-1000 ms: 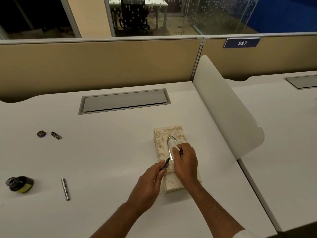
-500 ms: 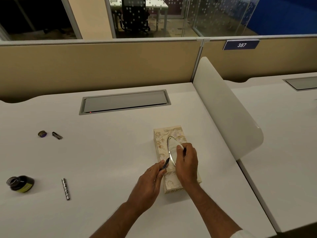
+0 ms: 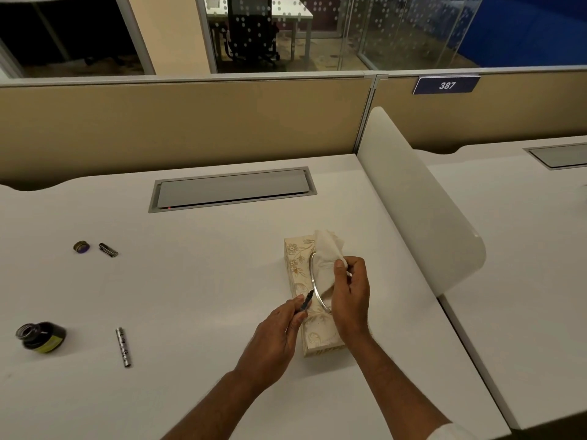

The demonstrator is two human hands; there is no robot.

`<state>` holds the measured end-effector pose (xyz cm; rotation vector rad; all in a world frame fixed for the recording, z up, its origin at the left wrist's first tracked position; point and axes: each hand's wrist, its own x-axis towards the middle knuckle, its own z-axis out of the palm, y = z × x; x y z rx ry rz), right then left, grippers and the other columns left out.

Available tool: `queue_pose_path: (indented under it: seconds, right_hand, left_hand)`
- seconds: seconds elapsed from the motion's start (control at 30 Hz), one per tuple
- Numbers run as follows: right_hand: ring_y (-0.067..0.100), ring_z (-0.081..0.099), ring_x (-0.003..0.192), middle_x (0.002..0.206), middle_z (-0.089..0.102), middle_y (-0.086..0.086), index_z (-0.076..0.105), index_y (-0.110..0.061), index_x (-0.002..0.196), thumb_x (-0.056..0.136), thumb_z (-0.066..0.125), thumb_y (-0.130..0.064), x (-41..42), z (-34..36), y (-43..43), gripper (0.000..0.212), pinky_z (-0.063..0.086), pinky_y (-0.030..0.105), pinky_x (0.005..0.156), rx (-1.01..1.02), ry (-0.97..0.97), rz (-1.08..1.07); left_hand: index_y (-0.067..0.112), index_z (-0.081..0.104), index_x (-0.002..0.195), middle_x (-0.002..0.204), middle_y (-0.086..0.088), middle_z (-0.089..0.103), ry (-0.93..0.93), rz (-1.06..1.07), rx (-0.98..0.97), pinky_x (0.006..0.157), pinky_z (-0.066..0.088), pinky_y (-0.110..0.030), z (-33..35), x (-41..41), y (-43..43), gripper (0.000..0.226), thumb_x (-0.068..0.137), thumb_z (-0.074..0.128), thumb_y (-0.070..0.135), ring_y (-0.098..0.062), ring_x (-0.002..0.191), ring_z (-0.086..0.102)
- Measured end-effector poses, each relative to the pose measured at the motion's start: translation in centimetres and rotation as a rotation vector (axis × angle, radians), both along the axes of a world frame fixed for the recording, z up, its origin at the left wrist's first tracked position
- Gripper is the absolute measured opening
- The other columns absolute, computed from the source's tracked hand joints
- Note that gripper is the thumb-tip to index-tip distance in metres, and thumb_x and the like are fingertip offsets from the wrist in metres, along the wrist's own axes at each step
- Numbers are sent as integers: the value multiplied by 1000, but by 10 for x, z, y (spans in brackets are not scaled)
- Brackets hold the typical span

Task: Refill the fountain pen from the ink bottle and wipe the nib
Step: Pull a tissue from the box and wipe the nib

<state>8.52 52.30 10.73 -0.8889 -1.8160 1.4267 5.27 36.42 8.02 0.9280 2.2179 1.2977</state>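
Surface [image 3: 197, 281]: white, filling most of the frame, backed by a tan partition [image 3: 178, 128] along the upper part.

Tissue box [image 3: 297, 271]: cream with a floral print and a metal-ringed oval opening; lies at centre frame, slightly right.

Tissue [image 3: 327, 252]: white, partly drawn up out of the box opening; pinched at its upper edge by the right hand [image 3: 349, 293], thumb and fingers closed on the sheet.

Pen section with nib [image 3: 306, 303]: dark, gripped in the closed fingers of the left hand [image 3: 276, 341]; nib points up and right, just beside the ring of the box opening, lower centre of the frame.

Ink bottle [image 3: 41, 336]: dark glass, uncapped, yellow-green label; far lower left.

Pen barrel [image 3: 124, 347]: silver, patterned, lying flat to the right of the bottle, apart from it.

Bottle cap [image 3: 81, 247]: small and round, at the left of the frame.

Pen cap [image 3: 108, 249]: small, dark, with a clip; just beside the bottle cap.

Cable hatch [image 3: 232, 188]: grey, recessed, upper centre.
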Motion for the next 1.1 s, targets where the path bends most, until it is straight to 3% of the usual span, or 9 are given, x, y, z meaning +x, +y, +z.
queue_pose_path:
  seconds: [0.17, 0.33, 0.47, 0.6, 0.73, 0.83, 0.93, 1.03, 1.1]
  right_hand:
    - [24, 63, 85, 94, 65, 8, 57, -14, 96, 102, 54, -19, -1, 10, 6, 8, 55, 36, 69, -104, 52, 3]
    - [16, 59, 80, 92, 64, 6, 57, -10, 97, 101, 56, -16, -3, 25, 7, 7, 52, 20, 61, -121, 108, -6]
    - [24, 63, 86, 96, 66, 12, 57, -15, 97, 101, 56, -20, -6, 34, 12, 7, 56, 32, 68, -100, 143, -28]
    - [2, 55, 70, 84, 59, 2, 55, -5, 98, 101, 56, -14, -7, 51, 12, 9, 48, 13, 59, -54, 186, -56]
    - [-4, 58, 69, 85, 60, 2, 54, 1, 101, 102, 54, -12, -6, 63, 11, 14, 49, 11, 59, -33, 220, -40]
    - [-4, 57, 69, 85, 60, 1, 54, -1, 102, 102, 54, -16, -4, 70, 9, 15, 49, 12, 58, -18, 213, -27]
    - [-3, 59, 69, 84, 61, 0, 54, -5, 103, 101, 56, -18, -3, 75, 5, 14, 50, 13, 58, -4, 177, -5]
    - [4, 66, 80, 95, 68, 5, 54, -12, 109, 99, 60, -20, -2, 79, -2, 14, 55, 16, 63, -43, 129, 26]
    - [7, 71, 82, 97, 71, 4, 54, -16, 114, 99, 62, -20, 0, 83, -11, 18, 57, 17, 63, -86, 104, 72]
  left_hand:
    - [31, 50, 139, 139, 10, 60, 0, -8, -17, 96, 51, -17, 9, 0, -1, 41, 104, 35, 46, -1, 125, 56]
    - [46, 49, 117, 132, 14, 64, -54, -15, 17, 77, 50, -7, 28, 3, -1, 19, 105, 36, 39, 16, 111, 58]
    - [33, 52, 110, 128, 11, 65, -90, -16, 26, 68, 48, -6, 40, 4, -1, 16, 104, 37, 34, 14, 96, 63]
    - [25, 53, 108, 125, 9, 67, -108, -18, 24, 64, 48, -11, 44, 4, -1, 20, 104, 37, 35, 11, 98, 64]
    - [16, 55, 111, 117, 6, 71, -104, 9, 29, 57, 44, -11, 51, 7, -2, 24, 105, 37, 31, 7, 79, 65]
    - [17, 57, 113, 114, 10, 71, -96, 95, 86, 52, 41, -12, 58, 10, -3, 21, 107, 39, 25, -7, 65, 59]
    - [21, 62, 116, 88, 24, 67, -92, 204, 161, 55, 38, -13, 67, 13, -6, 25, 106, 40, 28, -6, 57, 52]
    - [28, 65, 113, 91, 20, 66, -126, 289, 230, 64, 45, -19, 81, 11, -10, 28, 105, 39, 33, -19, 72, 57]
    - [36, 65, 106, 99, 16, 70, -163, 334, 257, 75, 48, -15, 91, 9, -15, 26, 104, 39, 36, -9, 86, 63]
